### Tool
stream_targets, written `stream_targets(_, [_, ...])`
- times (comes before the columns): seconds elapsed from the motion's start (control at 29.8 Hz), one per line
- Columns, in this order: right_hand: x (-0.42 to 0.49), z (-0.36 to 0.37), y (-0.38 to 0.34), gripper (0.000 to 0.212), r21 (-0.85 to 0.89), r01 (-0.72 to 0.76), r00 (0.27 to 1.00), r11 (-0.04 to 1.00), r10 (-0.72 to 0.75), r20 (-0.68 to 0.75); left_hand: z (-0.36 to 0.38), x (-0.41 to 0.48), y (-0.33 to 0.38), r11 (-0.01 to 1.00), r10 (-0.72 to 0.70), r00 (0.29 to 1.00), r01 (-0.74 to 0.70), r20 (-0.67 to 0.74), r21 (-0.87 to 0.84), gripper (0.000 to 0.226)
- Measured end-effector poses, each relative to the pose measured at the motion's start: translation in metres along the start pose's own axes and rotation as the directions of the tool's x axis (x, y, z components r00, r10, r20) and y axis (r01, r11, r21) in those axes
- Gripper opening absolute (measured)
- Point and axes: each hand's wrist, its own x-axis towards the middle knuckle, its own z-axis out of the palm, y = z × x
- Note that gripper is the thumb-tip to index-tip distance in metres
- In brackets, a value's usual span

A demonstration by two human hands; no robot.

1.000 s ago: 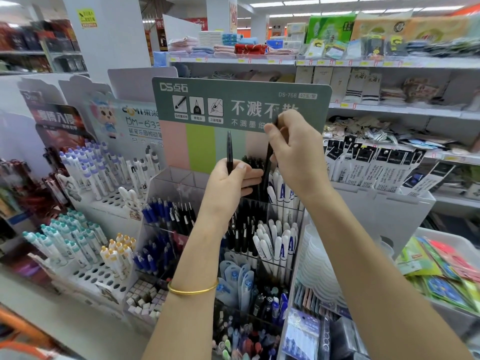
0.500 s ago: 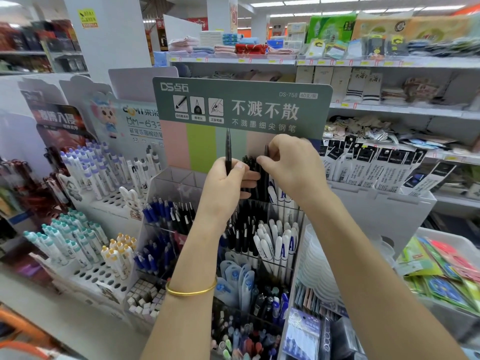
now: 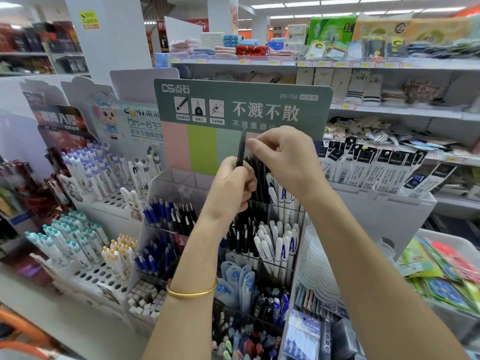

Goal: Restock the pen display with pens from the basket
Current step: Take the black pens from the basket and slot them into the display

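A tiered clear pen display (image 3: 179,185) stands under a green header board (image 3: 244,100). My left hand (image 3: 231,188) is shut on one black pen (image 3: 240,149), held upright in front of the board. My right hand (image 3: 285,157) hovers just to its right, over the black pens (image 3: 258,175) in the top row. Its thumb and forefinger are apart and almost touch the held pen, with nothing visible between them. White pens (image 3: 281,196) fill the compartment under my right wrist. Lower tiers hold blue, black and white pens.
White cardboard stands with white and teal pens (image 3: 85,178) sit to the left. Store shelves with hanging packs (image 3: 376,172) are at the right. A white bin of coloured packets (image 3: 446,261) is at the lower right. An orange rim (image 3: 18,346) shows at the bottom left.
My right hand pushed its black pen down into the top row and let go. It has since shifted left toward the pen in my left hand, which stayed in place.
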Motion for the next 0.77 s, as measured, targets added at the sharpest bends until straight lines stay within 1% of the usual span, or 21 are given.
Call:
stream_targets(0.03, [-0.001, -0.002, -0.003, 0.024, 0.104, -0.021, 0.997, 0.994, 0.013, 0.074, 0.001, 0.000, 0.001, 1.000, 0.011, 1.000, -0.011, 0.014, 0.009, 0.016])
stream_targets(0.07, [-0.002, -0.003, -0.006, 0.023, 0.225, -0.069, 0.986, 0.972, 0.032, 0.164, 0.002, 0.000, 0.002, 1.000, 0.019, 0.999, -0.019, 0.028, 0.021, 0.017])
stream_targets(0.1, [-0.003, -0.003, -0.008, 0.020, 0.309, -0.112, 0.973, 0.944, 0.041, 0.226, 0.003, -0.001, 0.002, 0.999, 0.024, 0.999, -0.025, 0.039, 0.034, 0.018])
stream_targets(0.13, [-0.003, -0.003, -0.008, 0.018, 0.339, -0.117, 0.971, 0.933, 0.035, 0.238, 0.003, -0.001, 0.002, 0.999, 0.028, 0.999, -0.030, 0.044, 0.045, 0.017])
stream_targets(0.17, [-0.002, -0.002, -0.008, 0.018, 0.331, -0.094, 0.980, 0.939, 0.030, 0.195, 0.002, -0.001, 0.000, 0.997, 0.036, 0.999, -0.038, 0.038, 0.063, 0.015])
stream_targets(0.2, [0.000, -0.002, -0.006, 0.018, 0.306, -0.070, 0.995, 0.949, 0.042, 0.096, 0.001, -0.002, -0.002, 0.993, 0.052, 0.998, -0.054, 0.021, 0.105, 0.014])
stream_targets(0.27, [0.003, -0.001, -0.001, 0.020, 0.211, -0.058, 0.990, 0.976, 0.084, -0.116, -0.005, -0.001, -0.009, 0.967, 0.107, 0.993, -0.091, -0.057, 0.239, 0.018])
stream_targets(0.3, [0.004, 0.000, 0.000, 0.020, 0.161, -0.057, 0.985, 0.985, 0.082, -0.154, -0.008, -0.001, -0.011, 0.952, 0.130, 0.987, -0.098, -0.092, 0.289, 0.021])
stream_targets(0.37, [0.002, 0.005, 0.004, 0.019, 0.057, -0.033, 0.992, 0.998, 0.040, -0.124, -0.010, -0.001, -0.013, 0.941, 0.141, 0.981, -0.091, -0.133, 0.326, 0.024])
stream_targets(0.47, [-0.002, 0.011, 0.009, 0.017, -0.093, 0.038, 0.993, 0.995, -0.048, -0.106, -0.008, 0.000, -0.015, 0.939, 0.126, 0.983, -0.074, -0.137, 0.335, 0.028])
stream_targets(0.5, [-0.002, 0.012, 0.010, 0.019, -0.126, 0.042, 0.994, 0.991, -0.054, -0.091, -0.007, 0.001, -0.015, 0.935, 0.136, 0.981, -0.082, -0.136, 0.345, 0.030])
stream_targets(0.6, [0.001, 0.012, 0.014, 0.026, -0.307, 0.024, 0.998, 0.952, -0.007, 0.055, -0.007, 0.003, -0.016, 0.923, 0.168, 0.978, -0.113, -0.121, 0.367, 0.029])
stream_targets(0.64, [0.001, 0.012, 0.015, 0.025, -0.335, 0.017, 0.997, 0.942, 0.008, 0.074, -0.007, 0.004, -0.017, 0.917, 0.176, 0.977, -0.119, -0.118, 0.381, 0.028])
stream_targets(0.71, [0.003, 0.007, 0.017, 0.016, -0.242, -0.043, 0.999, 0.969, 0.044, -0.003, -0.005, 0.007, -0.018, 0.894, 0.210, 0.970, -0.139, -0.125, 0.427, 0.024])
stream_targets(0.74, [0.004, 0.005, 0.018, 0.020, -0.200, -0.078, 0.997, 0.977, 0.071, -0.041, -0.002, 0.009, -0.019, 0.879, 0.230, 0.964, -0.147, -0.134, 0.453, 0.023])
stream_targets(0.77, [0.007, 0.005, 0.020, 0.022, -0.201, -0.097, 0.995, 0.975, 0.094, -0.024, 0.001, 0.012, -0.019, 0.857, 0.258, 0.954, -0.154, -0.150, 0.493, 0.020])
